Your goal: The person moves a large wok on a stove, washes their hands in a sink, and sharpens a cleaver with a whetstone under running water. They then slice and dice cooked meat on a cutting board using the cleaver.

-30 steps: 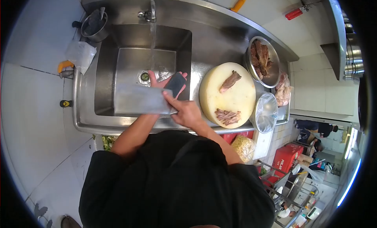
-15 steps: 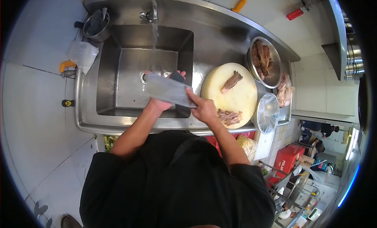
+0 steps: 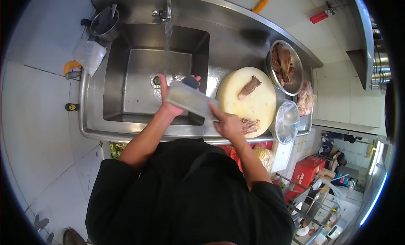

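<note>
My right hand (image 3: pixel 230 126) is closed around the handle end of a broad-bladed cleaver (image 3: pixel 190 100), whose blade is blurred by motion. My left hand (image 3: pixel 171 108) lies palm up under the blade, gripping a dark grey block like a sharpening stone (image 3: pixel 190 81). Only one end of that stone shows; the cleaver covers the rest. Both hands are over the front right part of the steel sink (image 3: pixel 139 93). To the right, a round white chopping board (image 3: pixel 249 103) carries a piece of cooked meat (image 3: pixel 249 87) and a pile of cut strips (image 3: pixel 250 126).
Water runs from the tap (image 3: pixel 168 13) into the sink. Beyond the board stand a steel bowl of meat (image 3: pixel 282 65), a plastic-lined bowl (image 3: pixel 287 122) and bagged meat (image 3: pixel 305 97). A metal pot (image 3: pixel 105 29) sits at the sink's back left corner. Other people are at far right.
The cleaver has slid right and toward my body across the stone, with my right hand drawn the same way. My left hand stays nearly in place, its thumb now more visible.
</note>
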`<state>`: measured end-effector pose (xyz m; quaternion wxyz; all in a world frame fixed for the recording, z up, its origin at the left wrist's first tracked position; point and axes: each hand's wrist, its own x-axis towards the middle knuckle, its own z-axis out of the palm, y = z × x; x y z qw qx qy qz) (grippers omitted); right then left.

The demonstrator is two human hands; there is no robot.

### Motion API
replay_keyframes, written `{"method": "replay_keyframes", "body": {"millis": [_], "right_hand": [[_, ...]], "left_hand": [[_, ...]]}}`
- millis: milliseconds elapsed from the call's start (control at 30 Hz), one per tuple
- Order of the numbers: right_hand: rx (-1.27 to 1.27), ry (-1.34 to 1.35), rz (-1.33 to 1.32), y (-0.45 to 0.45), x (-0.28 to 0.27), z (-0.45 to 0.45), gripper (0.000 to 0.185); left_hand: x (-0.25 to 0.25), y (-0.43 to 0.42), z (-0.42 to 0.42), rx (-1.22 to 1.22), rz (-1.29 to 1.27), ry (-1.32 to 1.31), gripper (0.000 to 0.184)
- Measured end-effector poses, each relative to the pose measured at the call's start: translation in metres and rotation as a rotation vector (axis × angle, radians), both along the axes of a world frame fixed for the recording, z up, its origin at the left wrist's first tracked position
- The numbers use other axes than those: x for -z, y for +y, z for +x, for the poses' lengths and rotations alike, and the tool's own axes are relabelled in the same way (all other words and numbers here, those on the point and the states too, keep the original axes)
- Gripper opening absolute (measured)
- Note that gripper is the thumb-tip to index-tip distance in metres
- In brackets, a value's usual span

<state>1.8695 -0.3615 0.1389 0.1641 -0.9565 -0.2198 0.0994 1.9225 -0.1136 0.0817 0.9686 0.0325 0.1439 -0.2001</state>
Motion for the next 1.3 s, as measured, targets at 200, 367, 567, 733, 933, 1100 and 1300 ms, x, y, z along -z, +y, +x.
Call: {"method": "replay_keyframes", "body": {"millis": [200,367,567,733,933,1100,1300], "right_hand": [[0.065,-0.022,-0.030,-0.017,0.003,-0.005,0.089],[-0.019,0.012,0.059,0.009,-0.013,-0.013,0.086],[0.077,0.004,0.001,-0.019,-0.008,-0.007,0.085],[-0.065,-0.015,0.097,0.024,-0.023,-0.019,0.085],[0.101,0.030,-0.096,-0.020,-0.014,-0.006,0.090],[0.005,0.024,0.017,0.002,-0.009,-0.018,0.089],[0.065,0.003,-0.015,-0.018,-0.005,-0.011,0.086]], "left_hand": [[-0.003,0.008,0.002,0.003,0.033,-0.045,0.126],[-0.007,-0.003,0.005,0.032,-0.027,-0.050,0.127],[-0.012,0.010,0.004,-0.018,-0.060,-0.071,0.128],[-0.011,-0.007,0.006,0.050,0.017,-0.034,0.124],[-0.009,0.003,0.001,-0.016,-0.062,-0.062,0.130],[-0.009,-0.010,0.002,0.064,-0.081,-0.001,0.129],[-0.005,-0.002,0.002,0.025,0.004,0.021,0.131]]}}
